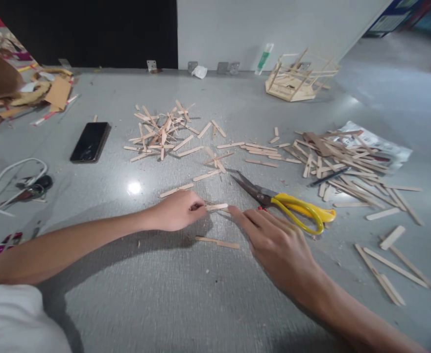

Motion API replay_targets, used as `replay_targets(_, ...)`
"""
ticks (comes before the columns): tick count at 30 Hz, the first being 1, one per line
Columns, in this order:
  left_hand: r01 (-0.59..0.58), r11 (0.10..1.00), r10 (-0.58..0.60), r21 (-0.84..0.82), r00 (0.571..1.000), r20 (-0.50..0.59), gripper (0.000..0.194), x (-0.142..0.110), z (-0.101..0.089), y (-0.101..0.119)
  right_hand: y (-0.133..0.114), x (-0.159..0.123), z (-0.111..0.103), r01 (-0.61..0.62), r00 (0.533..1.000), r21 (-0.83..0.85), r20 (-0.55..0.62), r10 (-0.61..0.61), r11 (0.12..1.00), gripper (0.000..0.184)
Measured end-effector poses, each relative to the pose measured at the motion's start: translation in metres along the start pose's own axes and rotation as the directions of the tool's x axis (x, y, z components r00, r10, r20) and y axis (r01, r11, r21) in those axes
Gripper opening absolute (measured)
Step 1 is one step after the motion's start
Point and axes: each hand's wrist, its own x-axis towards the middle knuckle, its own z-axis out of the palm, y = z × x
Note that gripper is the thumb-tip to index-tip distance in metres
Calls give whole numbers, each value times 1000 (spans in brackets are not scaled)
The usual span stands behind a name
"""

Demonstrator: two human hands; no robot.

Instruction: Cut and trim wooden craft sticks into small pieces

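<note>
My left hand (pixel 179 210) is closed, pinching a pale wooden craft stick (pixel 217 207) that points right. My right hand (pixel 274 235) is closed too, its index fingertip at the stick's right end. A thin piece shows just under that fingertip, and a small red bit (pixel 261 209) sticks out beyond the knuckles; what the right fingers hold is hidden. Scissors with yellow handles (pixel 299 208) lie open just behind my right hand. A notched stick (pixel 217 242) rests on the table below both hands. More sticks (pixel 176 190) lie just beyond my left hand.
One pile of craft sticks (pixel 164 132) lies at the back middle, a larger pile (pixel 344 162) at right. A stick frame (pixel 296 83) and a glue tube (pixel 264 59) stand against the partition. A phone (pixel 89 142), white cable (pixel 13 181) and cardboard scraps (pixel 58 93) are at left.
</note>
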Motion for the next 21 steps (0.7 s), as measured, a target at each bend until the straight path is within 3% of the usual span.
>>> replay_targets(13,-14,1000,14,-12,1000,12,42,0,0,-5,1,0,0,-5,1000,13,19,4,1000,47)
replay_targets(21,-42,999,43,27,999,-14,40,-2,2,-3,-2,-1,3,3,1000,-56,-2,-3,998,38)
